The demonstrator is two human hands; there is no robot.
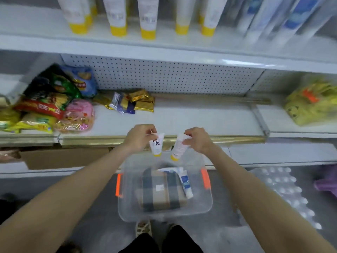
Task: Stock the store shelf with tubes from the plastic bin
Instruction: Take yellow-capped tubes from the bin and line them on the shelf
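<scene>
**Plastic bin (165, 213) on the floor, one tube in each hand**

Left hand (140, 137): thumb and fingertips pinch the flat crimped end of a white tube with black characters (156, 146). It hangs close to upright, yellow cap down.

Right hand (198, 138): fingers and thumb curl round the upper end of a second white tube (179, 147). This one tilts, with its yellow cap pointing down and to the left.

The two caps are near each other and do not touch. Both tubes sit in front of the gold front edge of the middle shelf (191, 121), above the far rim of the bin.

The bin is clear, with orange latches (118, 184) on its left and right sides, and stands at the person's feet. Inside it:
- A blue-and-white tube (187, 183) lies along the right wall, cap toward the near edge.
- A brown box with dark bands (160, 190) fills the middle.

On the middle shelf, gold packets (140, 101) lie toward the back, left of centre. Snack bags (51, 103) are heaped at the left end. A yellow bag (313, 103) sits in the next bay at the right.

On the upper shelf (54, 41), a row of yellow-capped tubes (116, 19) stands cap-down along the left and centre. Blue-and-white packs (299, 15) stand at the right end, too blurred to read.

A wrapped pack of bottles (286, 189) lies on the floor beside the right of the bin.
</scene>
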